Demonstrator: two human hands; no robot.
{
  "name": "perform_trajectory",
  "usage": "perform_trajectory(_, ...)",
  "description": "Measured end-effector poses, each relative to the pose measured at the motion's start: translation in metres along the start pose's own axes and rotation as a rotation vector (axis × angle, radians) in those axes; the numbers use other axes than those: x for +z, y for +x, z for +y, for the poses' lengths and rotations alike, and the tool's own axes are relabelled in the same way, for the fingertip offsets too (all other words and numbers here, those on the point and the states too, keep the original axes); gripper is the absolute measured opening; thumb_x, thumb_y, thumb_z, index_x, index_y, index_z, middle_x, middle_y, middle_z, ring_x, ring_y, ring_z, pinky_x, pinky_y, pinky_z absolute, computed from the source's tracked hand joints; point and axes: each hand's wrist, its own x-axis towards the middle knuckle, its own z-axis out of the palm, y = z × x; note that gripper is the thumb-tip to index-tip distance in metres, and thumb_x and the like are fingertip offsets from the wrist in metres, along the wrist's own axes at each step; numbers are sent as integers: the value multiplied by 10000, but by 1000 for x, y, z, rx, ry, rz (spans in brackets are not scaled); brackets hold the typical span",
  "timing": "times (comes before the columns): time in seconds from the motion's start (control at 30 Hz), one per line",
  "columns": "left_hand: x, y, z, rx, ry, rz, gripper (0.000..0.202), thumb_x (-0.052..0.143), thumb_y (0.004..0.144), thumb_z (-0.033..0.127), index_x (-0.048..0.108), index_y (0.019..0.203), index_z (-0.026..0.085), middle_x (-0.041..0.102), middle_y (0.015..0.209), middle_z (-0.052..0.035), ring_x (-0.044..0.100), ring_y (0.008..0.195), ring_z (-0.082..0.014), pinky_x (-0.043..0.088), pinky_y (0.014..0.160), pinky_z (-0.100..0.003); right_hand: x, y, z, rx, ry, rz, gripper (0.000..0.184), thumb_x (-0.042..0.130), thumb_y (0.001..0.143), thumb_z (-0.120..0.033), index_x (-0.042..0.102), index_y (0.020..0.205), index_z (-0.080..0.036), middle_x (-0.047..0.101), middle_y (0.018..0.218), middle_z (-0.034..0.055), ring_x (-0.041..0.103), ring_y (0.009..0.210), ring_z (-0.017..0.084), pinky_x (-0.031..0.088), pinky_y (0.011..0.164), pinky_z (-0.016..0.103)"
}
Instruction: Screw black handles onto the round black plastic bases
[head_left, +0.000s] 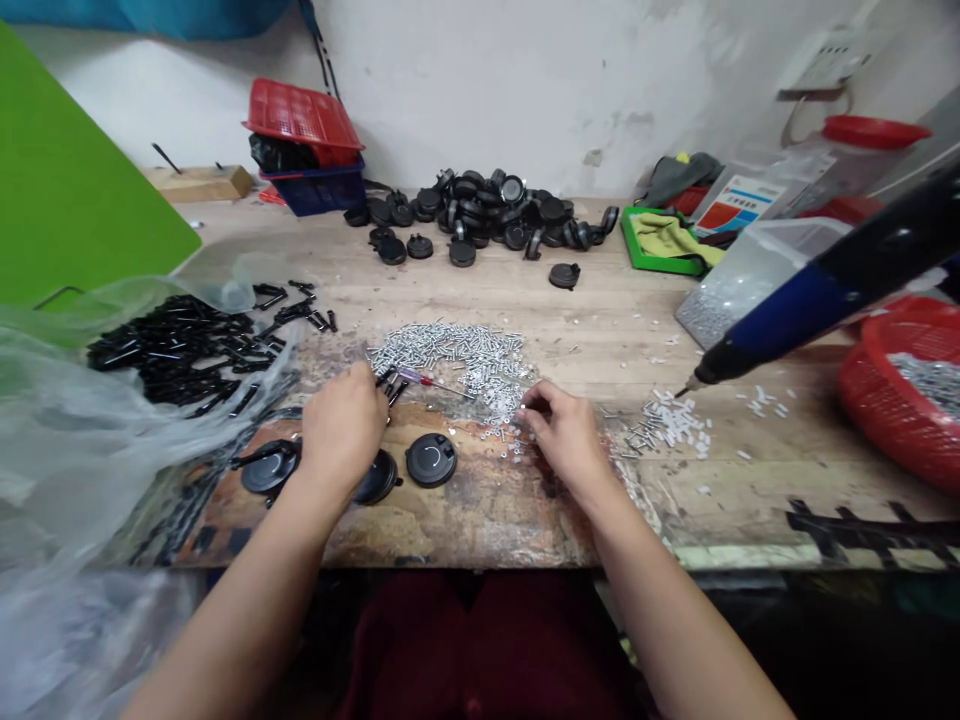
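My left hand [343, 430] is curled over a few black plastic pins [390, 386], which stick out past its fingertips. Below it lie round black discs [431, 460] on the stained worktop. My right hand [566, 430] rests its fingertips at the edge of a spread of silver screws [450, 355]. Anything small between those fingers is hidden. A small red-handled screwdriver [424, 380] lies on the screws between my hands.
A heap of black wheel-like discs [480, 215] lies behind the screws. Black pins fill a plastic bag [180, 350] at left. A blue-black electric screwdriver [825, 290] hangs at right, above a red basket [900, 400] and beside a clear screw container [750, 285].
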Motion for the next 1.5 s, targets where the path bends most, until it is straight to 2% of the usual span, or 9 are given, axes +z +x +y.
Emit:
perform_trajectory(0.13, 4, -13, -10, -37, -410, 57, 209, 511, 809, 291, 606, 944, 162, 683, 840, -98, 648, 777, -260, 480, 727, -365, 3, -1, 4, -20, 37, 35, 98, 559, 779, -127, 638, 787, -186, 673, 738, 30, 597, 697, 174, 412, 674, 276)
perform_trajectory(0.27, 6, -31, -4, -170, -1151, 17, 391, 607, 773, 304, 579, 1140, 174, 657, 819, -30, 652, 676, -170, 526, 688, -322, 5, -4, 1, -75, 113, 59, 87, 588, 795, -139, 663, 774, -177, 697, 793, 54, 624, 779, 197, 449, 749, 315)
perform_trajectory(0.4, 3, -58, 13, -286, -1691, -177, 368, 676, 738, 280, 643, 1084, 159, 631, 732, -3, 605, 601, -111, 516, 615, -252, 5, -15, -17, -156, 274, 78, 124, 556, 867, -208, 679, 871, -194, 715, 898, 34, 653, 857, 155, 492, 794, 275)
perform_trajectory(0.57, 2, -80, 24, -443, -2041, -434, 219, 697, 738, 233, 642, 927, 136, 592, 728, 1, 533, 552, -87, 487, 529, -240, 8, -21, -25, -147, 413, 88, 118, 569, 866, -221, 685, 878, -203, 719, 892, 25, 671, 841, 153, 521, 764, 276)
perform_trajectory(0.73, -2, -82, 20, -494, -2161, -508, 137, 688, 759, 218, 576, 768, 141, 561, 668, 10, 477, 522, -70, 446, 477, -204, 9, -17, -14, -130, 200, 43, 77, 627, 815, -192, 704, 810, -191, 706, 828, 49, 641, 824, 196, 478, 784, 337)
perform_trajectory(0.93, -2, -87, 18, -430, -2149, -587, 308, 682, 765, 167, 612, 1064, 141, 651, 702, -35, 555, 569, -94, 514, 537, -226, 6, -17, -2, -142, 8, -36, 141, 566, 851, -171, 698, 898, -183, 680, 873, 61, 594, 859, 198, 449, 803, 326)
perform_trajectory(1.13, -2, -89, 26, -394, -2131, -660, 263, 685, 755, 117, 623, 1009, 142, 686, 933, -80, 648, 684, -125, 583, 676, -297, 0, -4, 1, -162, -119, -77, 188, 523, 868, -142, 706, 885, -181, 665, 874, 67, 566, 889, 198, 423, 819, 300)
perform_trajectory(1.33, -3, -89, 38, -365, -2073, -700, 391, 670, 757, 101, 576, 1125, 194, 638, 947, -47, 677, 710, -159, 588, 610, -275, 9, 8, -6, -224, -207, -214, 141, 593, 828, -163, 703, 747, -198, 642, 786, 42, 554, 832, 188, 394, 728, 261)
perform_trajectory(1.5, -3, -91, 39, -337, -2105, -756, 402, 625, 794, 124, 571, 1182, 215, 607, 946, -45, 664, 690, -143, 589, 610, -279, 14, 8, -6, -228, -202, -203, 164, 530, 841, -105, 652, 758, -176, 624, 804, 66, 537, 827, 208, 395, 721, 295)
